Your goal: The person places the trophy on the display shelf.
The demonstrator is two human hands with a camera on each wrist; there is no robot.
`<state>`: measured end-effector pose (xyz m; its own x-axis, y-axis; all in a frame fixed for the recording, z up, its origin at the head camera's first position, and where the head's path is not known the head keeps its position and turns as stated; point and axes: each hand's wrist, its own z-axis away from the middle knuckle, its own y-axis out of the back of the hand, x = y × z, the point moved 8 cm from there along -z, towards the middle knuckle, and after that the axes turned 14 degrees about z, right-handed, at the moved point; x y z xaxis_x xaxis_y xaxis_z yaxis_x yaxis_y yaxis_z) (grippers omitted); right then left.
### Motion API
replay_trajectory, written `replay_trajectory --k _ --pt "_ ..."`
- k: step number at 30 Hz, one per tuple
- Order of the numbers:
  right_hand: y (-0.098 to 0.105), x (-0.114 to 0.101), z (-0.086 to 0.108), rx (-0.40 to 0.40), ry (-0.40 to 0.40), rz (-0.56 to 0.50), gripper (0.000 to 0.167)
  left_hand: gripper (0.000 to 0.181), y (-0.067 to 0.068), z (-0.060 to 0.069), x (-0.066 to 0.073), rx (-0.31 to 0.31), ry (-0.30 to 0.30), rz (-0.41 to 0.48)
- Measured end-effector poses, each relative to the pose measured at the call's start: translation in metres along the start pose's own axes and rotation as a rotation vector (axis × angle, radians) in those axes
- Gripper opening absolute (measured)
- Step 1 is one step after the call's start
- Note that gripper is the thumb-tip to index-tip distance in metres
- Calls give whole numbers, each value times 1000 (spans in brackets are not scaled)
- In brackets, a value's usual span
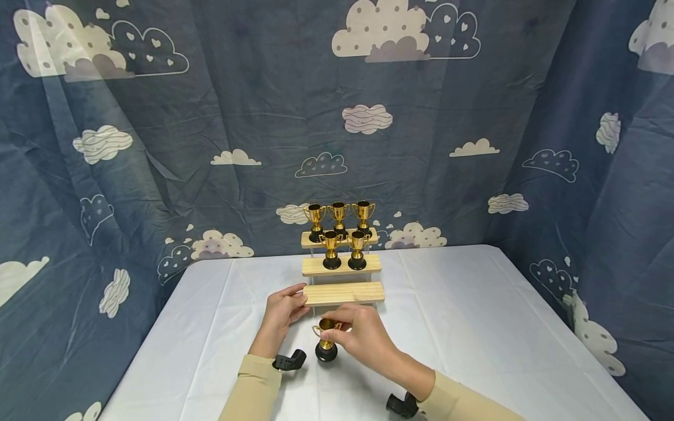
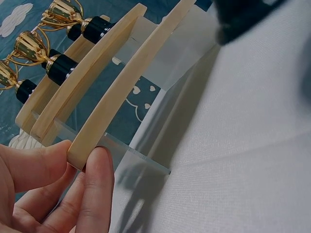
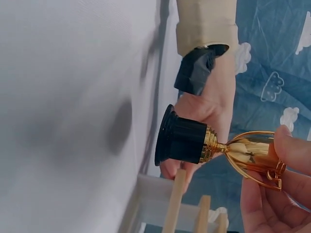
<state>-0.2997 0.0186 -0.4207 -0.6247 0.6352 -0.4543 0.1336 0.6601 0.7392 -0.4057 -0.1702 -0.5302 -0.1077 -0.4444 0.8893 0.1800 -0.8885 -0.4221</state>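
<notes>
My right hand [image 1: 367,334] pinches a small gold trophy cup [image 1: 326,349] by its bowl and handle, in front of a three-tier wooden display stand [image 1: 344,292]. In the right wrist view the trophy's black base [image 3: 183,140] hangs just off the white cloth. At the stand's left end, my left hand [image 1: 281,314] grips the lowest board [image 2: 121,104] between thumb and fingers. That board carries nothing. Two trophies [image 1: 357,250] stand on the middle board, and three more trophies [image 1: 339,216] line the top one.
Clear plastic side panels [image 2: 141,155] hold up the boards. A white cloth [image 1: 453,327] covers the table. Behind it and at both sides hangs a blue cloud-print curtain [image 1: 274,117]. Each wrist wears a black camera mount [image 1: 289,360].
</notes>
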Motion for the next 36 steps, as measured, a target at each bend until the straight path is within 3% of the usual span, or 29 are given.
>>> replay_trajectory --k 19,36 --pt "31 13 -22 38 -27 70 32 40 -1 2 1 -8 -12 2" --pt "50 32 -45 68 -77 99 32 39 1 -1 -1 26 10 -8"
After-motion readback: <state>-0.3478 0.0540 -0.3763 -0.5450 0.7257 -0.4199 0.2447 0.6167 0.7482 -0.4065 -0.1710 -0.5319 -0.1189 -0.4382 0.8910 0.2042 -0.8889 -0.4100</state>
